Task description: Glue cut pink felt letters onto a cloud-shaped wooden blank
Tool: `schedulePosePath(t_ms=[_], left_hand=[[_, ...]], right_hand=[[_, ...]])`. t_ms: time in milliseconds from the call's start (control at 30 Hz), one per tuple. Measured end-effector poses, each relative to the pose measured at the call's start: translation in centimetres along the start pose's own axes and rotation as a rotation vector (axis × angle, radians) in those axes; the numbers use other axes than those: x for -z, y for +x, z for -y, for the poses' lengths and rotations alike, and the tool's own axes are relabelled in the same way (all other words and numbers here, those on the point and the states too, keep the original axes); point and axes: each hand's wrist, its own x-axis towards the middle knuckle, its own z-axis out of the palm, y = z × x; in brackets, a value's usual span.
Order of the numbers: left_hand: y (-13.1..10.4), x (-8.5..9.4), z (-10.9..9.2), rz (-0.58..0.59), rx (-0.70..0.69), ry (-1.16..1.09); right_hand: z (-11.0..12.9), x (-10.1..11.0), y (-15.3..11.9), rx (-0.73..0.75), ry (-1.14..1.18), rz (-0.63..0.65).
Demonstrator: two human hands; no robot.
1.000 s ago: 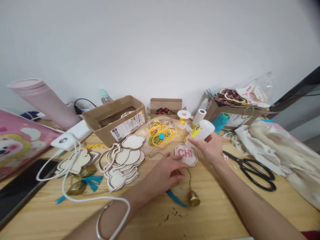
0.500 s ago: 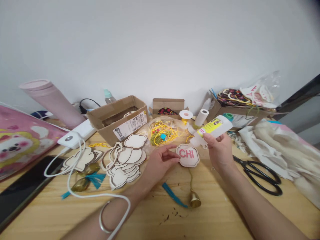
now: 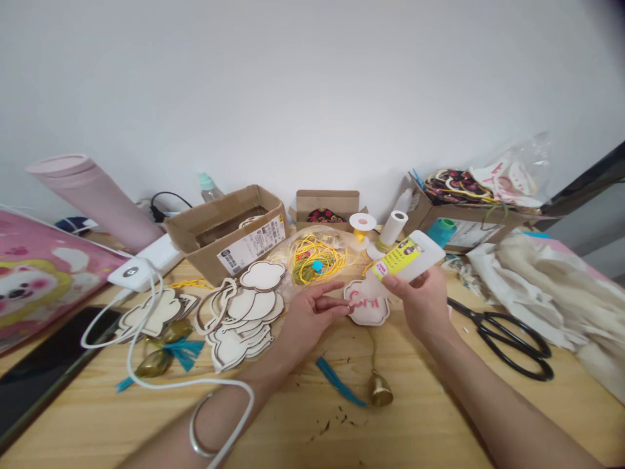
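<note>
White bottle (image 3: pixel 413 251), yellow-labelled, is grasped in my right hand (image 3: pixel 427 303), right of the middle of the frame, my thumb along its near side; it tilts, its narrower end pointing down and left over a white patch (image 3: pixel 368 317) with pink lettering. The patch lies near the middle of the frame, a little right of centre, its upper part and some of the letters covered by the bottle's lower end; I cannot tell whether the two touch. My left hand (image 3: pixel 310 319) is just left of the patch, thumb and fingers drawn close together at its left edge; whether they pinch it or only touch it, I cannot tell. Below the patch, toward the bottom of the frame, a brass bell (image 3: pixel 381 389) lies on the wooden table (image 3: pixel 273 423), with a teal tassel (image 3: pixel 340 383) to its left. Pale cut-out shapes (image 3: pixel 244 326) are heaped left of my left hand, and a white cable (image 3: pixel 190 385) runs across the lower left to my wrist, where I wear a bracelet (image 3: pixel 194 433). Black-handled scissors (image 3: pixel 509 319) lie at the right beside crumpled cloth (image 3: pixel 541 286). Above my hands sits a bundle of yellow cord (image 3: pixel 319 257), and an open cardboard box (image 3: pixel 205 257) stands to its left.
</note>
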Motion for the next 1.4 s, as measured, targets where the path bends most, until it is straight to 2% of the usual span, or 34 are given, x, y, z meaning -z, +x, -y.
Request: schedulePosePath(t_ms=[100, 333, 467, 567, 667, 900, 1100, 1267, 1400], left_hand=[[0.0, -0.1, -0.1, -0.005, 0.014, -0.019], [0.1, 0.1, 0.0, -0.005, -0.026, 0.031], [0.0, 0.3, 0.1, -0.007, -0.142, 0.208], [-0.2, 0.4, 0.1, 0.059, -0.283, 0.411], [-0.4, 0.3, -0.1, 0.122, -0.379, 0.524], [-0.9, 0.0, -0.7, 0.145, -0.23, 0.618], [-1.2, 0.0, -0.7, 0.111, -0.263, 0.712], [-1.4, -0.1, -0.8, 0.132, -0.271, 0.718], [-1.2, -0.2, -0.9, 0.172, -0.227, 0.677]], right_hand=[[-0.2, 0.1, 0.0, -0.001, -0.019, 0.012], [-0.4, 0.4, 0.6, 0.018, -0.007, -0.057], [0.2, 0.6, 1.1, 0.049, -0.159, -0.171], [0.1, 0.5, 1.3, 0.044, -0.271, -0.156], [-0.6, 0.4, 1.3, 0.065, -0.347, -0.122], [-1.6, 0.6, 1.4, 0.086, -0.408, -0.111], [-1.3, 0.5, 1.3, 0.09, -0.429, -0.106], [-1.1, 0.4, 1.3, 0.104, -0.401, -0.109], [-0.9, 0.3, 1.2, 0.078, -0.389, -0.118]])
